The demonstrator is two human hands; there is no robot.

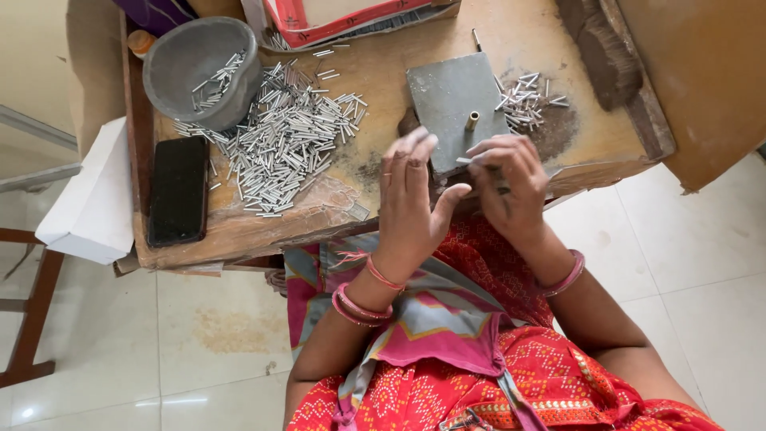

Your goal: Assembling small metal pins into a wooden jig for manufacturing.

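From the head camera, the left hand [411,203] is raised above the near edge of the wooden worktable [383,64], palm open, fingers spread and holding nothing. The right hand [511,183] curls beside it, fingertips pinched narrowly on a small metal tube [465,160] just at the near edge of the grey metal plate [451,100], which carries an upright brass pin [472,120]. A big heap of metal tubes [287,136] lies left, beside a grey bowl [195,64] and a black phone [179,190]. A smaller pile [527,100] sits right of the plate.
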